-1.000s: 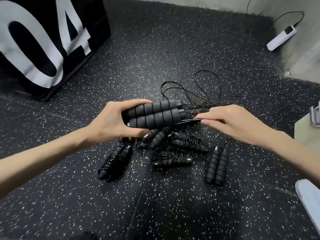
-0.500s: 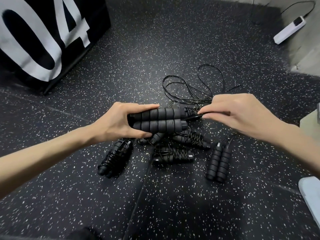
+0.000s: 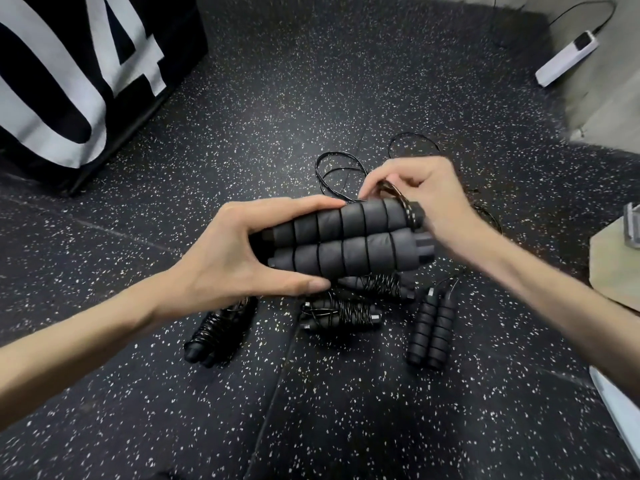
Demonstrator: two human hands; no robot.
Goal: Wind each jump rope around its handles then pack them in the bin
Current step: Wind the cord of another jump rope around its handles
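Note:
My left hand (image 3: 228, 258) grips a pair of black foam jump rope handles (image 3: 346, 240), held side by side above the floor. My right hand (image 3: 426, 202) pinches the thin black rope (image 3: 394, 192) at the handles' right end, where a first turn lies around them. The loose rope (image 3: 341, 169) trails in loops on the floor behind. Below lie wound ropes (image 3: 341, 313) (image 3: 218, 330) and an unwound pair of handles (image 3: 431, 332).
A black box with white numerals (image 3: 86, 74) stands at the far left. A white power strip (image 3: 564, 58) lies by the wall at the top right. A pale object (image 3: 620, 268) sits at the right edge, with a white edge (image 3: 620, 403) below it.
Both hands have lifted the handles nearer to the camera. My right hand has swung up and over the handles' right end, bringing the rope around them.

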